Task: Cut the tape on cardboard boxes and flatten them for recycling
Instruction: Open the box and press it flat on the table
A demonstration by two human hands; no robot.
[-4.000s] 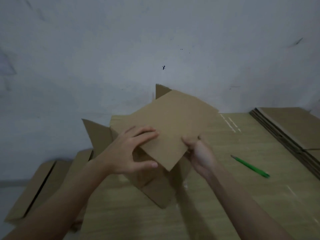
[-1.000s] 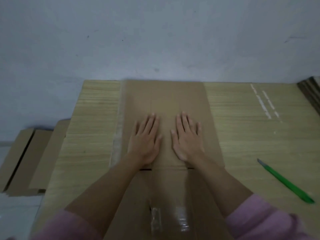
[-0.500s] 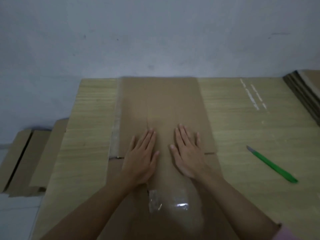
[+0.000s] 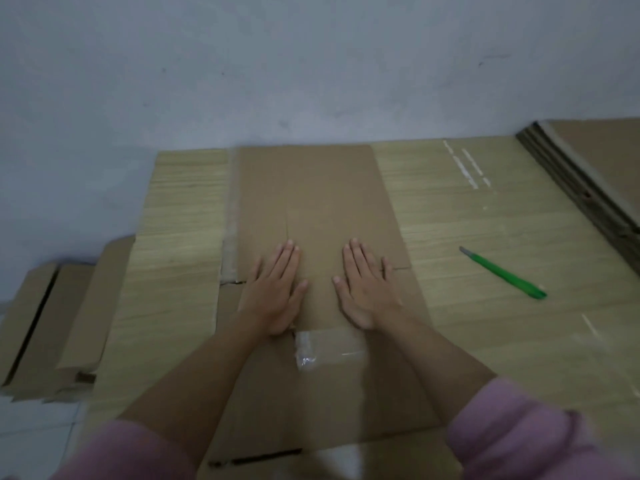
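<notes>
both hands, left hand [image 4: 273, 296] and right hand [image 4: 367, 289], press released palms on the flattened box [image 4: 311, 188]; light, stiff, springy; take its side edges.

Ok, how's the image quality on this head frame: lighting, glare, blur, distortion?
Head view: dim, flat light with a bluish cast; glare only on the clear tape of the flattened box; the pink sleeve at the bottom edge is smeared; the hands and green cutter stay fairly sharp; wide-angle lens splays the table edges.
</notes>
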